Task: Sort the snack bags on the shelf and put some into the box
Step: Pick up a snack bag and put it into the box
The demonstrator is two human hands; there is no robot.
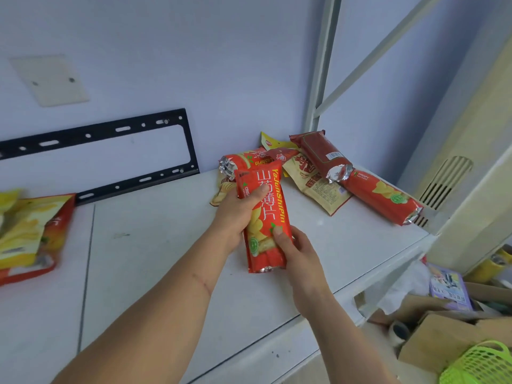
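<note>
Both hands grasp one red snack packet [263, 217] above the white shelf [155, 245]. Left hand [238, 214] wraps its upper half, thumb across the front; right hand [296, 253] pinches the lower edge. Pile of snack bags [318, 173] at 1 o'clock from the packet; cardboard box [443, 339] at 4 o'clock, below the shelf.

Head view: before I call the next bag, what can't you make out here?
- Cardboard box, lower right: cut by the frame edge; shelf and green basket cover parts, so free room inside is unknown.
- Yellow bags, far left: cropped by the left edge, count unclear.
- Pile of bags at the back: overlapping, lower ones hidden.
- Red bag: back face hidden; left hand and right hand cover parts.
</note>
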